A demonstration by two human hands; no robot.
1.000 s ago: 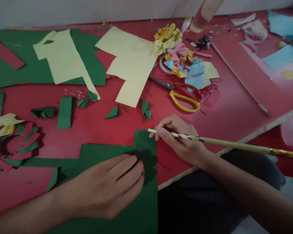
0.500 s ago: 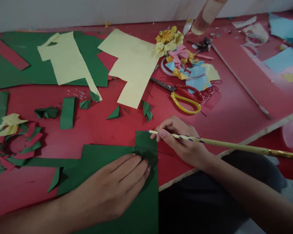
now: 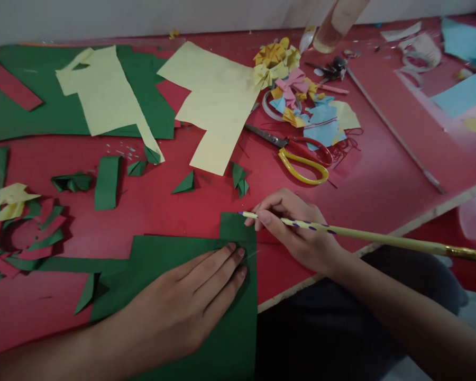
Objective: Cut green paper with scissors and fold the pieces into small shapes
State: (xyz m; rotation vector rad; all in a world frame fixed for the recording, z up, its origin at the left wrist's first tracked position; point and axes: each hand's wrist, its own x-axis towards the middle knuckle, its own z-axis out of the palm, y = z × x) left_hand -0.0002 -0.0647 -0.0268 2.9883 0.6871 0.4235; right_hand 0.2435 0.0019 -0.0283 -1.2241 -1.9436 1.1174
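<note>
My left hand [image 3: 182, 299] lies flat on a large sheet of green paper [image 3: 154, 251], fingers stretched out and close together. A narrower tab of that sheet juts up just beyond the fingertips. My right hand [image 3: 293, 225] pinches a pale yellow pencil [image 3: 365, 232] with purple spots. The pencil's purple tip is at the tab's top edge, and its long shaft slants off to the right. Above the hands lie small folded green paper pieces [image 3: 240, 179] and scissors [image 3: 301, 153] with red and yellow handles.
Cut pale yellow paper [image 3: 214, 95] lies on the red table [image 3: 198, 217]. A red-and-green folded paper ring [image 3: 49, 233] is at left. Folded paper flowers [image 3: 277, 61], a roll of tape [image 3: 270, 106] and a bottle [image 3: 337, 26] stand toward the back. The table edge [image 3: 381, 246] runs diagonally at right.
My left fingers have spread slightly and shifted a little up on the green paper. My right hand and pencil stay almost in place. The view has tilted slightly.
</note>
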